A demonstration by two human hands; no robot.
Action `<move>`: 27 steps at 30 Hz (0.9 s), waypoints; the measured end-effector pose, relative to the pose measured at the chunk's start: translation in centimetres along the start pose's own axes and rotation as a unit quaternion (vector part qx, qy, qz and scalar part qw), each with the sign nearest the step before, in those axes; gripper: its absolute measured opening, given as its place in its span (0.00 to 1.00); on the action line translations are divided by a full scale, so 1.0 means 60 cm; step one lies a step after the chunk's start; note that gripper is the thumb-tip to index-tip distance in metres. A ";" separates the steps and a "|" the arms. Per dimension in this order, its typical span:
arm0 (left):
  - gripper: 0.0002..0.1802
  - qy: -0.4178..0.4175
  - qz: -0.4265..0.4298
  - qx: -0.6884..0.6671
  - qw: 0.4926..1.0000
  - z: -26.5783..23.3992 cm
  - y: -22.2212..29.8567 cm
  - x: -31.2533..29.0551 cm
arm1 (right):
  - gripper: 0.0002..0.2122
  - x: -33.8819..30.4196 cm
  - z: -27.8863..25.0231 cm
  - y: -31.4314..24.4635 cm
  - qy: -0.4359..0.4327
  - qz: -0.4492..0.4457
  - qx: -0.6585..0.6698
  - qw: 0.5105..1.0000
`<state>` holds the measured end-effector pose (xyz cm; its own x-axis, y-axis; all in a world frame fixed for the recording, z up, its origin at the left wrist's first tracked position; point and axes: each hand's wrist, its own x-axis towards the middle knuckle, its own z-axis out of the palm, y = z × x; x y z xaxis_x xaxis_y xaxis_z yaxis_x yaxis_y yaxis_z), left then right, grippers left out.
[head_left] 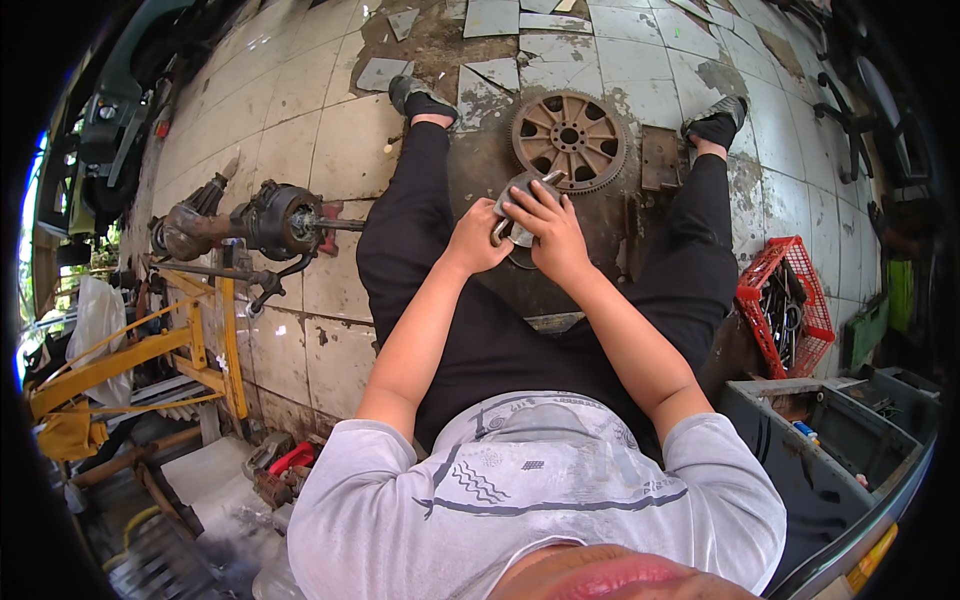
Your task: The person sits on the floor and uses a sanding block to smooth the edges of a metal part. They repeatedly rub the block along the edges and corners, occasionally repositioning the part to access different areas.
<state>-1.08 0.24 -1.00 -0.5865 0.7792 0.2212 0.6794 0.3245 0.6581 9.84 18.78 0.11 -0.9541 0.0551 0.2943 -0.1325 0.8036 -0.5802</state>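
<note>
Between my knees, both hands are on a grey metal part (509,206) with short rounded rod or pipe ends; its exact kind I cannot make out. My left hand (478,238) is closed round its left side, beside a curved, shiny end. Lying across the top and right side, the fingers of my right hand (549,232) press on the part and hide much of it. Just beyond the hands a brown, rusty flywheel (600,150) with a toothed rim lies flat on the floor.
A rusty axle assembly (270,222) rests by a yellow metal frame (125,370) on the left. To the right are a red plastic crate (822,310) of tools and a grey metal box (765,440) with compartments. A flat rusty plate (659,158) lies beside the flywheel; broken tiles lie farther off.
</note>
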 end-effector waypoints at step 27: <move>0.26 0.004 -0.025 -0.032 0.999 -0.009 0.011 0.006 | 0.31 0.024 0.002 0.030 0.018 0.036 0.016 0.999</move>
<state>-1.11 0.45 -0.11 -0.6231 0.7581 0.1924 0.6192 0.3278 0.7135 8.18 20.26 -0.61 -0.9513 0.1332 0.2779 -0.0732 0.7781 -0.6238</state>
